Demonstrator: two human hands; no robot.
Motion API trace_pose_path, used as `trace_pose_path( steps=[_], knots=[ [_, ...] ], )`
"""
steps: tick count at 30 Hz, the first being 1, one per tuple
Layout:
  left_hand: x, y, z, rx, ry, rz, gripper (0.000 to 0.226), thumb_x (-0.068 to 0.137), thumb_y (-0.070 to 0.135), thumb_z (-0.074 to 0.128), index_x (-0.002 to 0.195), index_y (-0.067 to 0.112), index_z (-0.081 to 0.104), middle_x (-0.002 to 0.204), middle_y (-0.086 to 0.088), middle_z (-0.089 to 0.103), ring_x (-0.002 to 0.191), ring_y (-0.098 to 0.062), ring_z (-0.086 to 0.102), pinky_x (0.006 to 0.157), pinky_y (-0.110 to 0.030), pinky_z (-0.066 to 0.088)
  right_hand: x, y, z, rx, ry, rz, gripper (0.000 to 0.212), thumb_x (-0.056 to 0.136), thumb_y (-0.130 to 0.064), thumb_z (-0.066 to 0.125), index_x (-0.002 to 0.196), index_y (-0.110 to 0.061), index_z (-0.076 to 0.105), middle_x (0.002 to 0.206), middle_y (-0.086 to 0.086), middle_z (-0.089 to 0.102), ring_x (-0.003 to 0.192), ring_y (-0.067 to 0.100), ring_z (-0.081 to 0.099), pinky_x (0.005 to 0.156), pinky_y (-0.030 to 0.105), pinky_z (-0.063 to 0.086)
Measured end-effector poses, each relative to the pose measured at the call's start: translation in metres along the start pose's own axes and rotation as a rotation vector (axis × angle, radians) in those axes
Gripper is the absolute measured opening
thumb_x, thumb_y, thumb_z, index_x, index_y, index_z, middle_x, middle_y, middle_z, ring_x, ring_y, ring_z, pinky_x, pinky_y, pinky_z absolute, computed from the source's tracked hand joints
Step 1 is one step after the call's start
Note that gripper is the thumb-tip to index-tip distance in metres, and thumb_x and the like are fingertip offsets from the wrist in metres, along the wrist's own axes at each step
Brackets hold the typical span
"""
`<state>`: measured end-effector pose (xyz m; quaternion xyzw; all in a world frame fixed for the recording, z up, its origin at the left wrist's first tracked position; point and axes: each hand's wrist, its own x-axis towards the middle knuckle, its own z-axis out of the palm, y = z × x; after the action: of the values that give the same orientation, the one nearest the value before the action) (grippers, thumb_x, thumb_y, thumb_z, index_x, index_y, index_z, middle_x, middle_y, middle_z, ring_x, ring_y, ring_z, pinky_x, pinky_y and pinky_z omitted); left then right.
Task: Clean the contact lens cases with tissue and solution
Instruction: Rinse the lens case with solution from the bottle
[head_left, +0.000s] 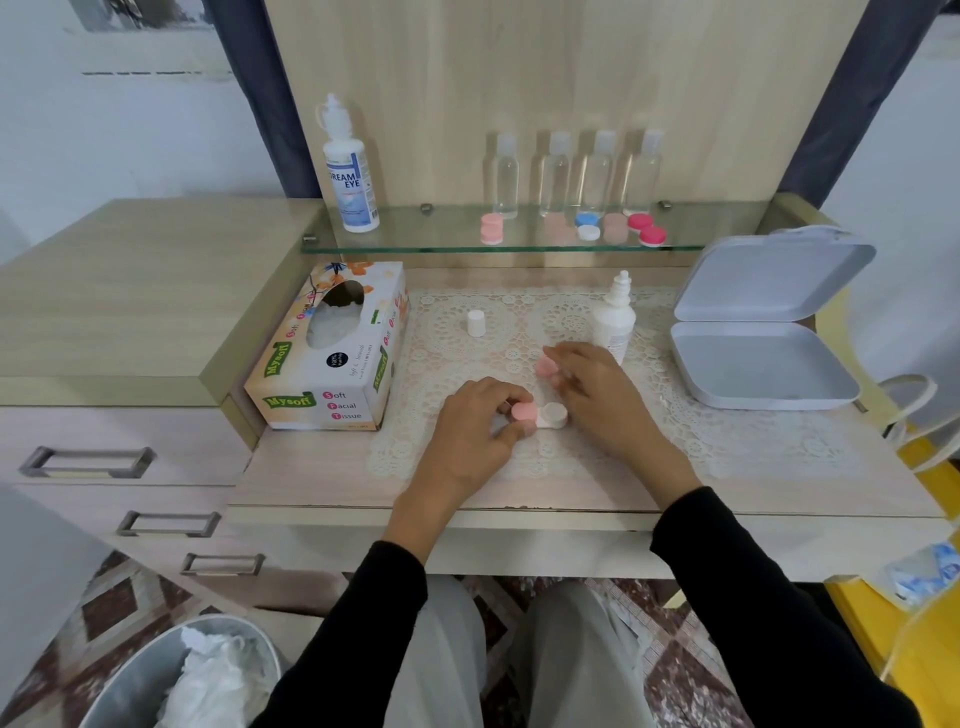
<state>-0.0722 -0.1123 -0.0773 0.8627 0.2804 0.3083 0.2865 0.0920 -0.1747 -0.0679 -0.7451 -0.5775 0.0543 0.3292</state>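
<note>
A contact lens case (551, 416) lies on the lace mat (727, 431). Its right well is open and white, and its left well carries a pink cap (523, 412). My left hand (475, 434) pinches that pink cap between thumb and fingers. My right hand (597, 395) is just right of the case and holds a second pink cap (546, 368) at its fingertips. A small white solution bottle (614, 319) stands uncapped behind my right hand, and its white cap (476, 322) stands apart on the mat. The tissue box (332, 353) sits at the left.
A glass shelf (415, 248) holds a large solution bottle (349, 171), several clear bottles (556, 174) and several coloured lens cases (647, 228). An open grey box (763, 332) is at the right. A metal bin (156, 675) with used tissue stands on the floor at the lower left.
</note>
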Motion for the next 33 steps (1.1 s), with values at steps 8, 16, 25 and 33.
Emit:
trace_pose_path(
  steps=[8, 16, 25, 33],
  knots=[
    [0.000, 0.000, 0.000, 0.004, 0.000, -0.009, 0.023, 0.077, 0.019, 0.075, 0.099, 0.017, 0.068, 0.095, 0.004, 0.065, 0.088, -0.014, 0.057, 0.085, -0.024, 0.041, 0.005, -0.001, 0.000, -0.040, 0.050, -0.023, 0.027, 0.081, 0.009, 0.058, 0.100, -0.004, 0.072, 0.099, 0.010, 0.069, 0.096, 0.027, 0.056, 0.078, 0.031, 0.044],
    [0.000, 0.000, 0.000, 0.000, 0.005, -0.013, 0.024, 0.077, 0.020, 0.075, 0.100, 0.020, 0.068, 0.094, 0.005, 0.065, 0.087, -0.012, 0.056, 0.084, -0.023, 0.041, -0.006, 0.001, -0.001, 0.104, 0.128, 0.024, 0.016, 0.082, 0.003, 0.064, 0.092, -0.008, 0.070, 0.090, 0.002, 0.068, 0.079, 0.012, 0.059, 0.067, 0.012, 0.039],
    [0.000, 0.002, 0.000, -0.024, 0.009, -0.025, 0.025, 0.077, 0.019, 0.075, 0.101, 0.017, 0.068, 0.095, 0.004, 0.065, 0.088, -0.012, 0.057, 0.085, -0.021, 0.041, -0.035, 0.000, -0.008, 0.316, 0.097, -0.059, 0.014, 0.086, -0.009, 0.070, 0.099, -0.011, 0.073, 0.090, -0.006, 0.069, 0.082, 0.005, 0.060, 0.074, 0.013, 0.046],
    [-0.001, 0.002, -0.001, -0.035, 0.018, -0.022, 0.025, 0.077, 0.018, 0.076, 0.100, 0.017, 0.068, 0.097, 0.004, 0.066, 0.088, -0.013, 0.058, 0.087, -0.027, 0.044, -0.037, 0.002, -0.002, 0.132, 0.119, -0.209, 0.022, 0.082, 0.000, 0.070, 0.098, -0.014, 0.073, 0.086, -0.007, 0.066, 0.084, 0.004, 0.058, 0.074, 0.014, 0.042]
  ],
)
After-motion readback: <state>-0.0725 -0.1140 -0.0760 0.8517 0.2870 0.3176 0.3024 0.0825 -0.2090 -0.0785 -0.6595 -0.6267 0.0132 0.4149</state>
